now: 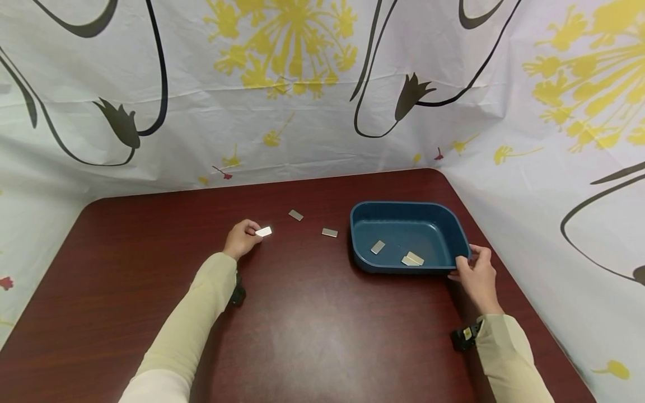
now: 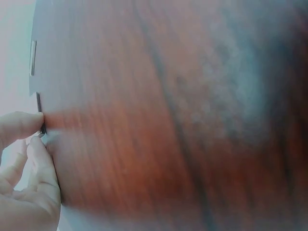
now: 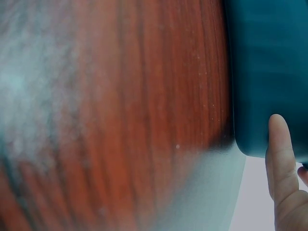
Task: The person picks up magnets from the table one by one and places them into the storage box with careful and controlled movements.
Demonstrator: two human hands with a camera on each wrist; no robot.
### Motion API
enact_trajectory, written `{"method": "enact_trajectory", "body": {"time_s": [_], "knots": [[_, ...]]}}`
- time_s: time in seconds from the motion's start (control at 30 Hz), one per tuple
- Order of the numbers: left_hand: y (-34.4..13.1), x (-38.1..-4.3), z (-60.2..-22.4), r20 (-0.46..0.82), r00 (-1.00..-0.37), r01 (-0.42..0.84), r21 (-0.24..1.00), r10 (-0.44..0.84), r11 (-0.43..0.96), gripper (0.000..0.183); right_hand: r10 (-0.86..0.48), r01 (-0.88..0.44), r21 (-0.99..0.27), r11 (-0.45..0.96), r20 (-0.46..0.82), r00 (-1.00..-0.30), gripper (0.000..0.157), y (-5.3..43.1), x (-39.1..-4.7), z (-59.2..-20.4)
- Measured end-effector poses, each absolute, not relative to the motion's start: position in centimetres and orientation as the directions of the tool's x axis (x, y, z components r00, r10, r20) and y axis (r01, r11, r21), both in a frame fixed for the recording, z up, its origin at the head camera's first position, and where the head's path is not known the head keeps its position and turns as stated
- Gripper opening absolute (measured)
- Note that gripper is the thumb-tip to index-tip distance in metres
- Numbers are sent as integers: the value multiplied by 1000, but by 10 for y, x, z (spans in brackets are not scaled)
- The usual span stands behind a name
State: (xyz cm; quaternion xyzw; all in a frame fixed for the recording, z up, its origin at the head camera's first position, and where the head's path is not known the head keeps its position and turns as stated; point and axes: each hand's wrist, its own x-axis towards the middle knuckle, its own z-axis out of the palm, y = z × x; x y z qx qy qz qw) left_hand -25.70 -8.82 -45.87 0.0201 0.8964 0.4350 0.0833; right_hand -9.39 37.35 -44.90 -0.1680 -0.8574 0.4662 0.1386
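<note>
My left hand (image 1: 242,239) pinches a small shiny rectangular plate (image 1: 264,231) between thumb and fingers, at the left of the table. In the left wrist view the plate (image 2: 39,108) shows edge-on by the thumb tip. Two similar flat plates lie on the table: one plate (image 1: 295,215) further back, another plate (image 1: 330,232) to its right. At the right stands a dark blue rectangular tray (image 1: 363,260) holding a few more such plates (image 1: 378,247). My right hand (image 1: 477,276) grips the tray's near right corner, a digit lying along the outer wall (image 3: 260,96) in the right wrist view.
The table (image 1: 302,324) has a dark reddish-brown wood-grain top with rounded far corners. A white cloth (image 1: 312,140) with yellow and grey flower prints hangs behind it and along the sides. The tray stands near the table's right edge.
</note>
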Motion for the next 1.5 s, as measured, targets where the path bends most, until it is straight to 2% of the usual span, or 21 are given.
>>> {"method": "enact_trajectory", "body": {"time_s": [0.53, 0.77, 1.2, 1.5], "knots": [[-88, -260, -462, -149, -982, -45, 786, 117, 617, 26, 423, 166, -843, 513, 80, -903, 42, 373, -93, -449], [-87, -259, -463, -132, -984, -18, 750, 123, 662, 23, 424, 171, -839, 516, 76, -902, 42, 373, -94, -450], [-82, -258, -460, -104, -993, -37, 754, 63, 656, 20, 424, 159, -853, 496, 79, -902, 41, 373, -94, -450], [-82, -256, -459, -145, -989, -88, 768, 38, 634, 18, 432, 165, -853, 494, 77, -898, 41, 372, -93, -448]]}}
